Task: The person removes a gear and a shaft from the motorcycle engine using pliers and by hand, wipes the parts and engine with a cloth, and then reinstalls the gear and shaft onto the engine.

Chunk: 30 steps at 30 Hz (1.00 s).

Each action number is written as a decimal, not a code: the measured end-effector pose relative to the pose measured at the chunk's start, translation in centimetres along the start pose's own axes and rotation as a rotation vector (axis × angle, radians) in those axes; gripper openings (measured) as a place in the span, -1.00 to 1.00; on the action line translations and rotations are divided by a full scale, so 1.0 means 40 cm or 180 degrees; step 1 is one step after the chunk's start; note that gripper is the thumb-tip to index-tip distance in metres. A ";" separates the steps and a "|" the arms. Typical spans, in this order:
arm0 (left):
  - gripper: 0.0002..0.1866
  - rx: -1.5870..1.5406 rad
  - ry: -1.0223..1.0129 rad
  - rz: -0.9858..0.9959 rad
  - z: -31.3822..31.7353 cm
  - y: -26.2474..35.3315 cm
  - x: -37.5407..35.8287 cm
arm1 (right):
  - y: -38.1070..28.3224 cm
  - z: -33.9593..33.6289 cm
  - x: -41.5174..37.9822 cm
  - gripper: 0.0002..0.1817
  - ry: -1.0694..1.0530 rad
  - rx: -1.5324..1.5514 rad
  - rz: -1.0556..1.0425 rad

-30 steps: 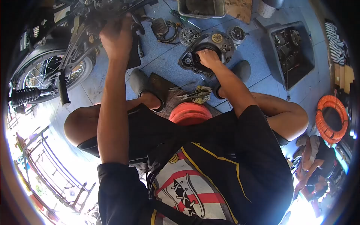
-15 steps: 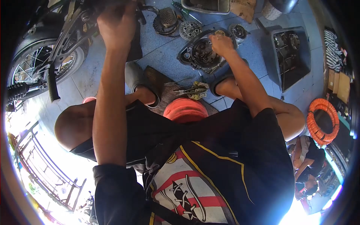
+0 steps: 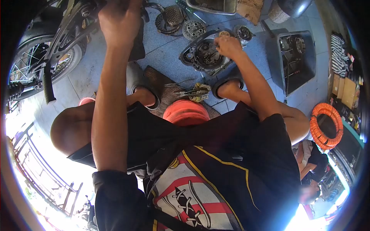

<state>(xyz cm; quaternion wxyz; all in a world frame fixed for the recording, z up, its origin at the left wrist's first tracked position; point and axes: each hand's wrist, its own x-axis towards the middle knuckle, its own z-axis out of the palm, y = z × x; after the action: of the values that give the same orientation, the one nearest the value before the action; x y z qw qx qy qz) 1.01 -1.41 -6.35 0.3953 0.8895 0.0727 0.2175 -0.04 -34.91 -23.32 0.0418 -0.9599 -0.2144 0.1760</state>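
Observation:
My left hand (image 3: 118,29) reaches up to the motorcycle (image 3: 77,23) at the top left. Its fingers are lost in the dark there, so what they touch is hidden. My right hand (image 3: 230,47) has curled fingers and lies against the right side of an open metal engine casing (image 3: 187,55). I cannot make out what is inside its grip. The casing sits on the blue tiled floor, its dark inner parts facing up. Close behind it are a round clutch part (image 3: 193,29) and another round metal part (image 3: 243,33).
A grey bin (image 3: 274,63) with engine parts stands on the right. Between my feet, pliers (image 3: 189,92) and a rag (image 3: 201,92) lie on a board, by a red stool (image 3: 185,111). An orange coil (image 3: 325,127) and another person (image 3: 317,163) are at the far right.
The whole view has shifted slightly to the left. Both hands keep nearly the same places, with the right one still at the casing.

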 end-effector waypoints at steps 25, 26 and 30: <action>-0.71 -0.0911 -0.0181 -0.0088 -0.009 0.046 -0.011 | -0.070 0.118 0.009 -0.65 -0.0911 0.0113 -0.0762; -0.71 -0.0908 -0.0186 -0.0084 -0.009 0.047 -0.012 | -0.068 0.140 0.004 -0.68 -0.0690 0.0140 -0.0879; -0.70 -0.1142 -0.0232 -0.0172 -0.003 0.046 -0.012 | -0.064 0.137 0.026 -0.71 -0.0695 -0.0250 -0.0675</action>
<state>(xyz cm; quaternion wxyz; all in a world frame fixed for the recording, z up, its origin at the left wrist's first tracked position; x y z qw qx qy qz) 0.44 -2.70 -5.09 0.5556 0.8097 0.0423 0.1839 -2.12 -32.12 -28.38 -0.0009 -0.9079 -0.3244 0.2655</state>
